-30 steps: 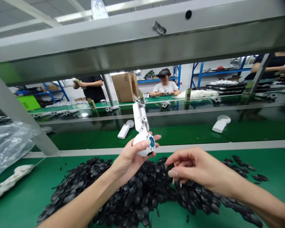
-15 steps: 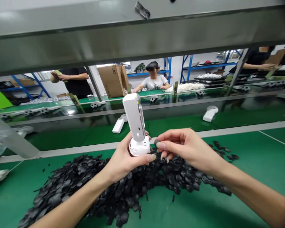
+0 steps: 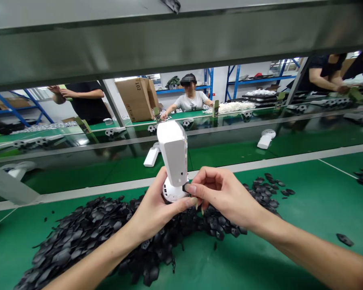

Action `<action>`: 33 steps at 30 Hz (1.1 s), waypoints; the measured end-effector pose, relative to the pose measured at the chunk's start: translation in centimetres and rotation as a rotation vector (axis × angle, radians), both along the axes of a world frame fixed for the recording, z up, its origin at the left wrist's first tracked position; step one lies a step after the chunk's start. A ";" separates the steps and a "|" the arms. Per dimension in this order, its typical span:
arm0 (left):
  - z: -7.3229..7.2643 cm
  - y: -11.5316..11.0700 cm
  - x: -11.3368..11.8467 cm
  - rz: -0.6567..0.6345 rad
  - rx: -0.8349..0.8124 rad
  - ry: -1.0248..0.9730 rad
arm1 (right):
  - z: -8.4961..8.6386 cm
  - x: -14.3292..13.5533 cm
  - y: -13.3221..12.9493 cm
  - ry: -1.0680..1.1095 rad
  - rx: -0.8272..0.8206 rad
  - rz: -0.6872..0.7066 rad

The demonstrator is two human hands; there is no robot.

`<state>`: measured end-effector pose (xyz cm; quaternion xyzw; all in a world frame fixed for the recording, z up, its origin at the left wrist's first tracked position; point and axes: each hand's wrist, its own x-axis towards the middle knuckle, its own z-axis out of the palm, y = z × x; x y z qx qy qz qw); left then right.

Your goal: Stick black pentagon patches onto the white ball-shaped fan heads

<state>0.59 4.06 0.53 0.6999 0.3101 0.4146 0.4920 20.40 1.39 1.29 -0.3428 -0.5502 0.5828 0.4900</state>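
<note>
L hand (image 3: pixel 153 202) grips white fan-like unit (image 3: pixel 171 139) by its round head (image 3: pixel 172 193), handle (image 3: pixel 174 159) up over worktop (image 3: pixel 308 209), prob. to steady it; R hand (image 3: pixel 222 194) pinches black pc (image 3: pixel 184 188) at head's side, black-pcs pile (image 3: pixel 84 229) below

head cam | worn on head | looks forward, down across green bench (image 3: pixel 320 197) | bench near, blue shelving (image 3: pixel 236 82) far

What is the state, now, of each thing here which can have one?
Left hand: closed around the white device's round end.
White device: held, long part uppermost.
Right hand: pinching a black piece.
Black piece: pinched, at the device's round end.
Black heap: loose pieces, piled on the green table.
White devices beyond: lying down.
Cardboard box: standing.
</note>
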 end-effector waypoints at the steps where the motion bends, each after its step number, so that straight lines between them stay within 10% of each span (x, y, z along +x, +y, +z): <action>1: -0.1 0.0 0.1 -0.006 -0.011 0.003 | 0.1 0.1 0.0 -0.013 0.004 0.003; 26: -0.4 -2.0 0.8 0.257 0.008 -0.163 | 0.9 0.4 -1.3 -0.242 0.025 0.086; 33: -1.0 -3.8 1.3 0.094 0.021 -0.067 | -0.8 -1.0 -0.8 0.106 -0.086 0.478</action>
